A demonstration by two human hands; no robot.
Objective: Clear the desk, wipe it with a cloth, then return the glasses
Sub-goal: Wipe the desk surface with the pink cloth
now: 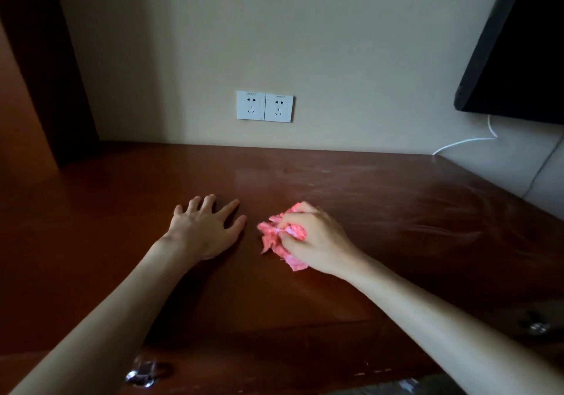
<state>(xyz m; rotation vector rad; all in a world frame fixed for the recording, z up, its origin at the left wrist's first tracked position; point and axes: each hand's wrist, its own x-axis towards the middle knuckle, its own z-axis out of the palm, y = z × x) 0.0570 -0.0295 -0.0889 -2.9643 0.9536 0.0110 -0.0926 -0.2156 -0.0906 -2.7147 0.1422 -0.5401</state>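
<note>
Pink cloth [282, 236] gripped by right hand [314, 242], wooden desk [381, 211]

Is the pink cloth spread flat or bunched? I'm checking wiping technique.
Bunched: the pink cloth is crumpled in the right hand, on the desk.

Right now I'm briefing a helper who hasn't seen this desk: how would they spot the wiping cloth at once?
Start at the double wall socket above the brown desk, then drop straight down to the two hands. The cloth is the crumpled pink wad gripped by the right hand, pressed on the wood. It is the only bright pink thing; the left hand beside it lies flat and holds nothing.
</note>
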